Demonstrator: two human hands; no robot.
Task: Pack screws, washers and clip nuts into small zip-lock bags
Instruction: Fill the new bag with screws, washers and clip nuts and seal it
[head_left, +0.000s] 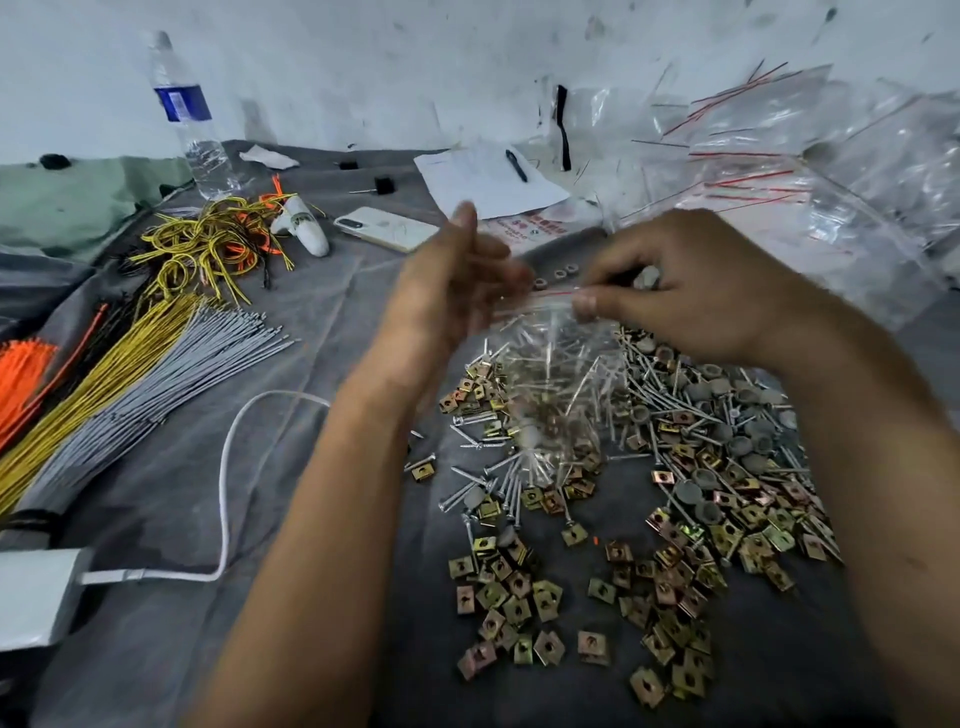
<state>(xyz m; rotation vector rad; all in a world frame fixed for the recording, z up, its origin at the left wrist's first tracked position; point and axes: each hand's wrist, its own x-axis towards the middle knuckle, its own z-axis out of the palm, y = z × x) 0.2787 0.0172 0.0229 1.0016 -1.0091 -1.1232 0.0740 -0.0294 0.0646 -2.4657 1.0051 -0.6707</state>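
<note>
A small clear zip-lock bag (558, 374) with a red seal line hangs between my hands above the piles, with hardware showing inside it. My right hand (691, 291) pinches the bag's top edge at the right. My left hand (457, 291) is at the bag's left top edge, motion-blurred, fingers partly spread. On the grey cloth below lie loose silver screws (485, 475), brass clip nuts (511, 597) and grey round washers (748, 447). A few small washers (556, 275) sit on the cloth just beyond the bag.
Empty zip-lock bags (810, 156) are heaped at the back right. Paper with a pen (488, 176), a phone (384, 228) and a water bottle (195, 119) stand behind. Yellow, grey and orange cable ties (130, 364) lie at left, with a white cable (228, 467).
</note>
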